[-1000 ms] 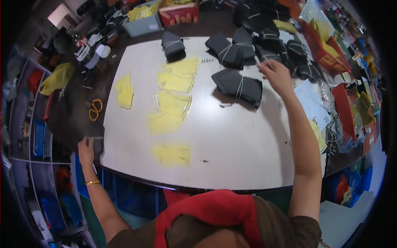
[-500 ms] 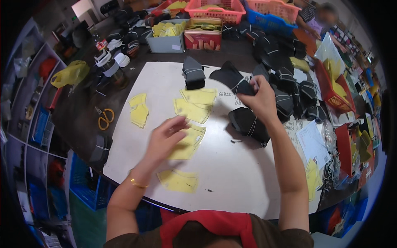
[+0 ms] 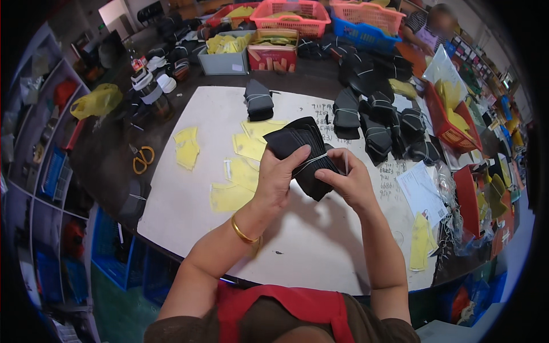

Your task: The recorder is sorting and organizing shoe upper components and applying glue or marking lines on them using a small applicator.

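Both my hands hold a bundle of black cut pieces, stacked and tied with a thin pale band, above the middle of a white board. My left hand grips its left side, thumb on top. At its right side my right hand is closed, with thumb and fingers at the band. Yellow pattern-shaped pieces lie on the board to the left of the hands, partly covered by the left hand and the bundle. Farther left is a separate yellow piece.
A dark grey bundle stands at the board's far edge. More tied black bundles crowd the right. Orange-handled scissors and a bottle are on the left. Baskets line the back; a person is far right.
My left hand has left the yellow pieces and taken hold of a black bundle with my right hand, nearer the middle. The bundle below my right hand no longer shows there. The nearest yellow piece lies farther up.
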### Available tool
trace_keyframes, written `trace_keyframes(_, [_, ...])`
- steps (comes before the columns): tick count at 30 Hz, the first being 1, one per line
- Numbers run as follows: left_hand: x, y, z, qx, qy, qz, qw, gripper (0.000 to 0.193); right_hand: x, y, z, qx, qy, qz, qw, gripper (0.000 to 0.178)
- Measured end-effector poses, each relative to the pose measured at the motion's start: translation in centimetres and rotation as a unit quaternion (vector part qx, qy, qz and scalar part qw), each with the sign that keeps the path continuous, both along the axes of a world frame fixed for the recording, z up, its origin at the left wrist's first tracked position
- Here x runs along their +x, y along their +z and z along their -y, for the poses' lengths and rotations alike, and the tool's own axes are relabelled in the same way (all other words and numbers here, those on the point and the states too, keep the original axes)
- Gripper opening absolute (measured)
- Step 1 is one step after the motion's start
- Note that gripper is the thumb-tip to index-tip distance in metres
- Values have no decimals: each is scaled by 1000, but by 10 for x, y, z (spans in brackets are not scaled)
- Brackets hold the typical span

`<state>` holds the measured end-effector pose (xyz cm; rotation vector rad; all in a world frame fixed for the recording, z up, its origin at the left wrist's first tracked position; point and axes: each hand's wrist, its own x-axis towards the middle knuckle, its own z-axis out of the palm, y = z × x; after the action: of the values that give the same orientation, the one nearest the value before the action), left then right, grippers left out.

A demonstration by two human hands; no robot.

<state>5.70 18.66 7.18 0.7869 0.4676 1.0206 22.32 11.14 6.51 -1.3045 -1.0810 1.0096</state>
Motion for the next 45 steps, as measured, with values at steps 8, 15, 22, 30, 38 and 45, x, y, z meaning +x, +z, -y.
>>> trace_keyframes(8, [-8,1,19,68,71,-18,995,48,-19,9,26,185,-22,255,949,48])
trace_keyframes(15, [-12,-13,26,91,83,-99,987,46,-32,30,41,179,-46,488,853,32])
trace_keyframes(22, [-13,-3,37,57,31,-70,995,45,-18,29,52,139,21,491,860,43])
trace_keyframes(30, [-12,-2,45,1,-8,-19,1000,39,-5,6,64,143,0,268,953,37])
trace_keyframes(38, [-15,-12,43,-4,-32,-13,999,39,-7,-11,64,145,-9,157,977,31])
trace_keyframes(45, [-16,-21,44,-10,-27,20,999,39,-17,-13,69,113,-53,109,986,33])
